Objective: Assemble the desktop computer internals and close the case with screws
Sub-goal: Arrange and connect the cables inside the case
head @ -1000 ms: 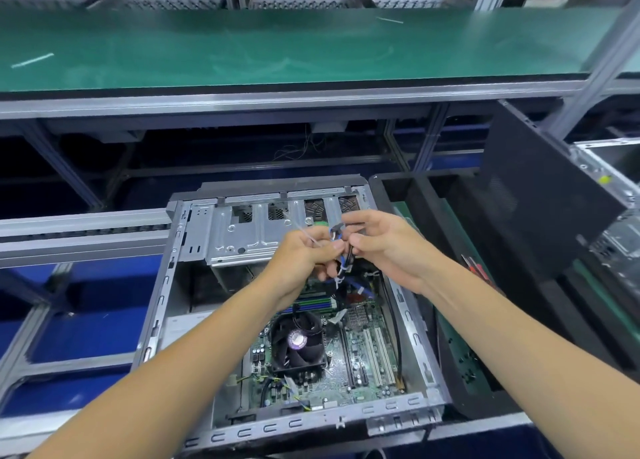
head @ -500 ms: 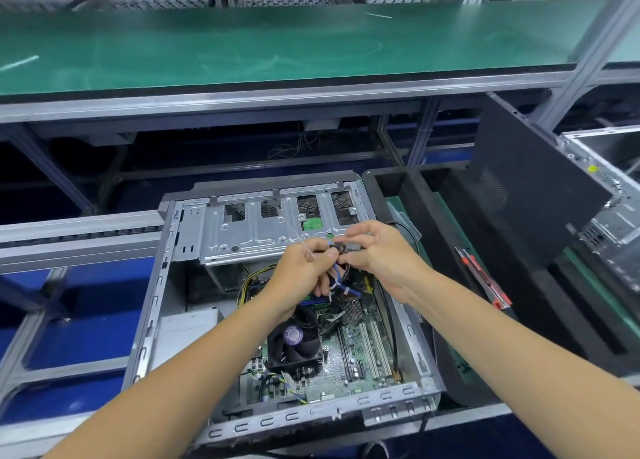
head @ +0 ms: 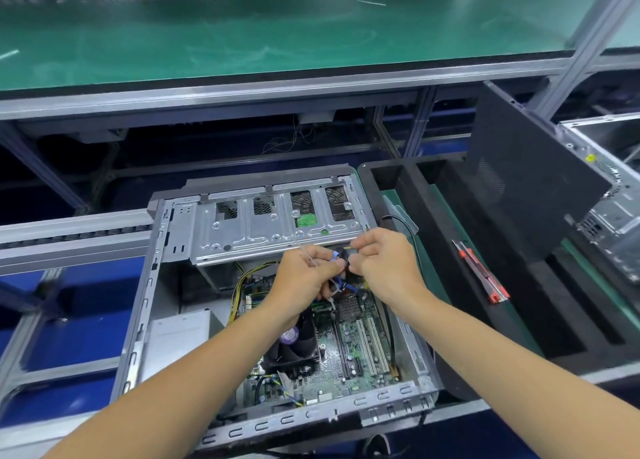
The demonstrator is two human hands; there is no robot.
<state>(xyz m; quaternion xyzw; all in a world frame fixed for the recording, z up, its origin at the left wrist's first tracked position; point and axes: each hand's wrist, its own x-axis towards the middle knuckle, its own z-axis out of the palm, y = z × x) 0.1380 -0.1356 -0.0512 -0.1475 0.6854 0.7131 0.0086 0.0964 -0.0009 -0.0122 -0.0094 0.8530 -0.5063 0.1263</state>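
The open computer case [head: 277,303] lies on its side at the near middle of the bench [head: 588,375], motherboard [head: 349,348] exposed. Over its far half, just near the silver drive cage [head: 277,226], the left hand [head: 304,278] and right hand [head: 384,261] meet, fingers curled and pinching a bundle of blue and black cables [head: 341,278] between them. A red-handled tool [head: 485,278] lies to the right.

cable bundle [head: 341,278] mostly hidden between hands, second case [head: 609,195] cropped

2 hands [head: 304,271] [head: 384,261], 1 open PC case [head: 138,323], 1 fan [head: 294,344], 1 side panel [head: 530,188]
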